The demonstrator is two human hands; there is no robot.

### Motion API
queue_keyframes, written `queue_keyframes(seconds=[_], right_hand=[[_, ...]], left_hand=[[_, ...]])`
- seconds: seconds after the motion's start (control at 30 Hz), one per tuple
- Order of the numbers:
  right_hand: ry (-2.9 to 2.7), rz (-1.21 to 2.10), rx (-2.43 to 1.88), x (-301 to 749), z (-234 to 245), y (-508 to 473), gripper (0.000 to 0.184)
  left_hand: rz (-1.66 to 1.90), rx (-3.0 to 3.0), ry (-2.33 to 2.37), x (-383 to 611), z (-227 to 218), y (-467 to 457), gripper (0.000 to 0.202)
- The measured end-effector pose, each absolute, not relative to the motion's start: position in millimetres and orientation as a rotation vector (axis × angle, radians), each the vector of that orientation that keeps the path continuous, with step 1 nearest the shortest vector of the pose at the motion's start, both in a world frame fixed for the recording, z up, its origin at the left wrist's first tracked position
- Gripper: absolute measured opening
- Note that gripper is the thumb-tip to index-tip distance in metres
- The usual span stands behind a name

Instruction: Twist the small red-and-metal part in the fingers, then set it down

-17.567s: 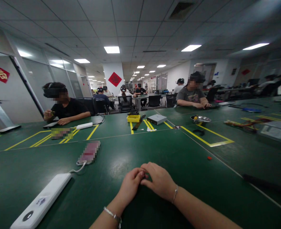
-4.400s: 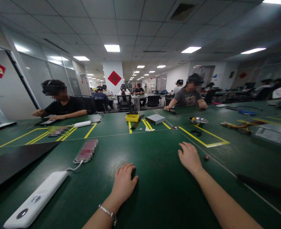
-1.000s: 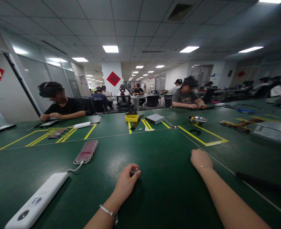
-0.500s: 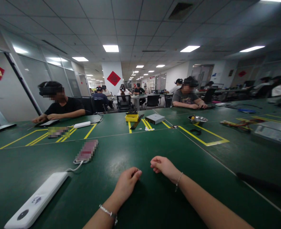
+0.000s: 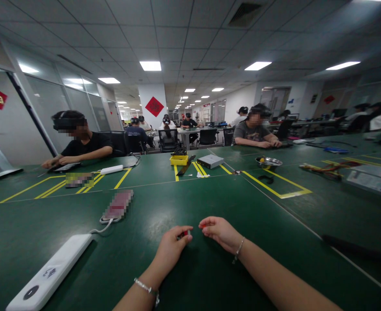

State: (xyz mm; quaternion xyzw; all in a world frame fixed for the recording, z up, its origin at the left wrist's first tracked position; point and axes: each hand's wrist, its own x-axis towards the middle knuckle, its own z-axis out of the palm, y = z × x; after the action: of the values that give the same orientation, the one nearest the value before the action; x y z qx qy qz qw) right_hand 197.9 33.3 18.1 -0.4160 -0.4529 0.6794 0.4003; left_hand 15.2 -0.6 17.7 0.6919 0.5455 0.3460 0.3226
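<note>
At lower centre, over the dark green table (image 5: 209, 196), the left hand (image 5: 173, 245) pinches a tiny red-and-dark part (image 5: 185, 233) and the right hand (image 5: 221, 232) a tiny red bit (image 5: 203, 225), probably best steadied by braced wrists.

On the table (image 5: 242, 203), the left hand (image 5: 172, 247), a part (image 5: 184, 234) in its fingertips, lies just left of the right hand (image 5: 221, 232), a bit (image 5: 203, 225) in its own; a power bank (image 5: 52, 272) lies further left, a phone (image 5: 118, 206) behind it, and a bin (image 5: 180, 160), box (image 5: 211, 161) and bowl (image 5: 268, 162) stand well behind, left to right.
</note>
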Motion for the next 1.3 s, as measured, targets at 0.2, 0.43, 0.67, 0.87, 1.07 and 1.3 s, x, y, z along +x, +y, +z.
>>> queue_keyframes(seconds=[0.2, 0.43, 0.67, 0.87, 1.07, 1.3], right_hand=[[-1.286, 1.713, -1.075, 194.0, 19.0, 32.4, 0.023], [-1.364, 1.652, -1.119, 189.6, 21.2, 30.4, 0.024], [-1.458, 1.627, -1.129, 191.6, 22.9, 29.6, 0.019], [-1.52, 1.599, -1.15, 191.4, 22.5, 30.7, 0.021], [-1.605, 1.566, -1.145, 190.3, 25.7, 27.7, 0.015], [-1.627, 1.591, -1.127, 191.3, 28.1, 26.4, 0.016]], left_hand=[[0.997, 1.788, 1.405, 14.1, 17.4, -1.0, 0.034], [1.011, 1.744, 1.391, 15.2, 12.7, 0.6, 0.033], [0.977, 1.74, 1.434, 14.7, 9.4, 2.2, 0.027], [1.001, 1.726, 1.409, 15.5, 14.0, -0.2, 0.024], [0.959, 1.739, 1.367, 15.8, 15.5, -3.2, 0.039], [0.987, 1.712, 1.348, 16.1, 16.2, -2.5, 0.035]])
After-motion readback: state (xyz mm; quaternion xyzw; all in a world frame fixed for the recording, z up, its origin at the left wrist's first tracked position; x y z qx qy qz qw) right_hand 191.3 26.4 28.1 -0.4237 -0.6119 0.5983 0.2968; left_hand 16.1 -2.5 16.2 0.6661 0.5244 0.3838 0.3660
